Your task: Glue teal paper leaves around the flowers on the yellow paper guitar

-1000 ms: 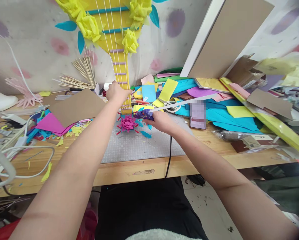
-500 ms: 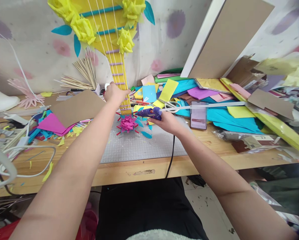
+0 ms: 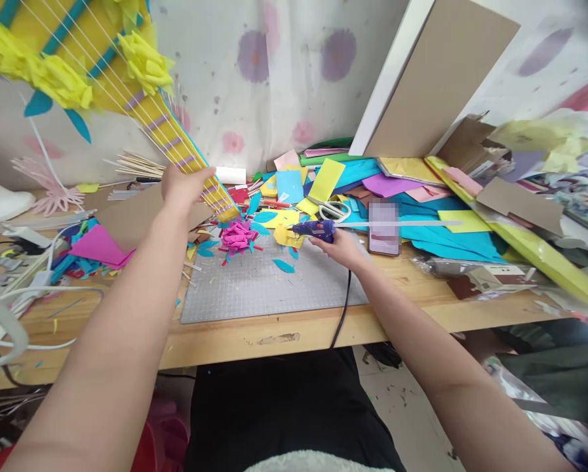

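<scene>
My left hand (image 3: 183,189) is closed round the neck of a yellow craft guitar (image 3: 176,145), which has white strings, purple and teal bars, and yellow paper flowers. The guitar tilts to the upper left, its body partly out of view. At the neck's lower end sits a magenta paper flower (image 3: 238,236) with blue leaves and red sticks. My right hand (image 3: 340,248) grips a purple glue gun (image 3: 318,229), its nozzle pointing left, a long pale glue stick (image 3: 411,224) sticking out behind. A loose blue leaf (image 3: 284,266) lies below the nozzle.
A grey cutting mat (image 3: 254,293) lies on the wooden table (image 3: 402,328). Scissors (image 3: 335,210), coloured paper (image 3: 421,227) and a phone (image 3: 384,229) are at the right. White cables (image 3: 52,288) and a brown sheet (image 3: 131,215) are at the left. The gun's black cord (image 3: 345,308) hangs over the edge.
The guitar has swung from nearly upright to a left tilt in my left hand. My right hand and the glue gun have moved right, away from the neck.
</scene>
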`<control>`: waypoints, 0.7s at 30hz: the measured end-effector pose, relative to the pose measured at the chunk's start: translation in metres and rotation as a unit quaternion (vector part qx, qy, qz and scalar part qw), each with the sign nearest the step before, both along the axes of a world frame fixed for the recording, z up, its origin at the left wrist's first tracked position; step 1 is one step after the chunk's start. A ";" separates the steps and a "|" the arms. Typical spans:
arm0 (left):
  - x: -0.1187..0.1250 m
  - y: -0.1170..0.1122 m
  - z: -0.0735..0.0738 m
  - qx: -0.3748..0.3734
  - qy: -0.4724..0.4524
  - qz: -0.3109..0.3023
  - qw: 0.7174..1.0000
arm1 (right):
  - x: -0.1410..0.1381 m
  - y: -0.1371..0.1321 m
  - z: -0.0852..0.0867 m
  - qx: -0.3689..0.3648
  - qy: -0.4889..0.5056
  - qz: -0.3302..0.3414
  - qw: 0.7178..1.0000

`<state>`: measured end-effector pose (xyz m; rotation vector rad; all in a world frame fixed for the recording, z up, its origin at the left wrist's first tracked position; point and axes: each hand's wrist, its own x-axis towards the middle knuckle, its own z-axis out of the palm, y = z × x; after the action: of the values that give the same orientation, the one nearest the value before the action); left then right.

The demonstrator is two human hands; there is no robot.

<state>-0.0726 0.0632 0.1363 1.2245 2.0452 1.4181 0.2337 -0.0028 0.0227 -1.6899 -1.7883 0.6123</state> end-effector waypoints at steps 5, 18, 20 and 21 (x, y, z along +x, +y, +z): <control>-0.019 0.001 -0.007 0.061 -0.038 -0.016 0.997 | -0.008 0.005 -0.003 -0.013 -0.063 0.016 0.998; -0.054 -0.017 0.013 0.094 -0.069 0.107 0.987 | 0.010 0.008 0.001 -0.001 -0.090 -0.047 0.995; -0.057 -0.019 0.013 0.103 -0.079 0.111 0.985 | 0.016 0.011 0.004 0.006 -0.078 -0.076 0.994; -0.057 -0.020 0.012 0.103 -0.082 0.108 0.985 | 0.019 0.013 0.006 0.012 -0.072 -0.092 0.993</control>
<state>-0.1300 0.0436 0.1481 0.9433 2.0070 1.8052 0.2526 0.0104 0.0284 -1.8965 -1.7034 0.3963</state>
